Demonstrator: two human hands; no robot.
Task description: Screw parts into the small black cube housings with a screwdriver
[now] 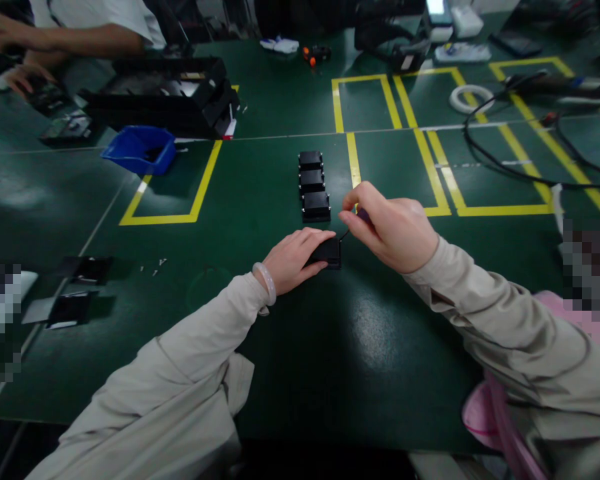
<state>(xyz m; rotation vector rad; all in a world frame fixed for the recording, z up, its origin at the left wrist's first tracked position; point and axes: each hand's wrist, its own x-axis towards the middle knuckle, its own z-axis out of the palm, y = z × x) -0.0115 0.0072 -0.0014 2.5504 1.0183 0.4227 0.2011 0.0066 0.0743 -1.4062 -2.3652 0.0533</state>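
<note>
On the green table, a small black box [331, 252] lies under my left hand [295, 259], whose fingers and thumb grip its left end. My right hand [387, 223] is closed around the dark handle of a screwdriver [363, 216]. Its thin shaft slants down to the near right edge of the box, where the tip meets a corner. Just beyond, three similar black boxes [313, 179] stand in a column, with small silvery screw heads along their sides. My palm hides part of the handle.
Several loose screws [156, 268] lie left, near two dark flat parts [70, 308]. Farther back are a blue bin [143, 150] and a black rack [175, 97], with a co-worker's arm [80, 37] behind. A black cable [490, 157] and white tape roll [471, 99] lie right.
</note>
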